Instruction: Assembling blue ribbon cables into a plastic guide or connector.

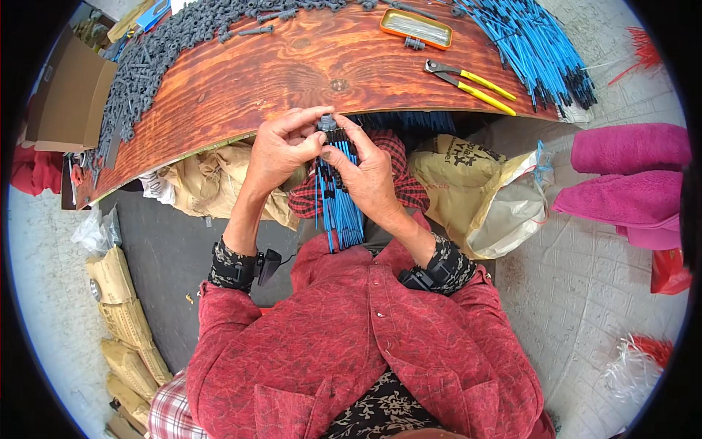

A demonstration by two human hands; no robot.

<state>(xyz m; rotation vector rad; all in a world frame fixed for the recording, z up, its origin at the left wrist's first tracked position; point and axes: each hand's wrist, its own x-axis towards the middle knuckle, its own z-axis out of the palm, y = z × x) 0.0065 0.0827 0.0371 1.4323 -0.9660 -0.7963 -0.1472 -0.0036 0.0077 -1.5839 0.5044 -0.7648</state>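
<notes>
My left hand [289,146] pinches a small ribbed grey plastic fitting [327,123] near the table's front edge. My right hand [368,175] is closed in on the same fitting from the other side, its thumb and index finger against the lower part. Just under the fingers, thin blue rods [344,219] with black ends hang in a bunch over my lap. Whether any rod is seated in the fitting cannot be made out, as my fingers cover the joint.
On the wooden table [292,80] lie a heap of grey fittings [146,80], yellow-handled pincers [472,84], an orange-rimmed tin [417,29] of thin pins and a pile of blue rods [530,51]. Sacks [475,175] stand below; pink cushions [629,183] are at right.
</notes>
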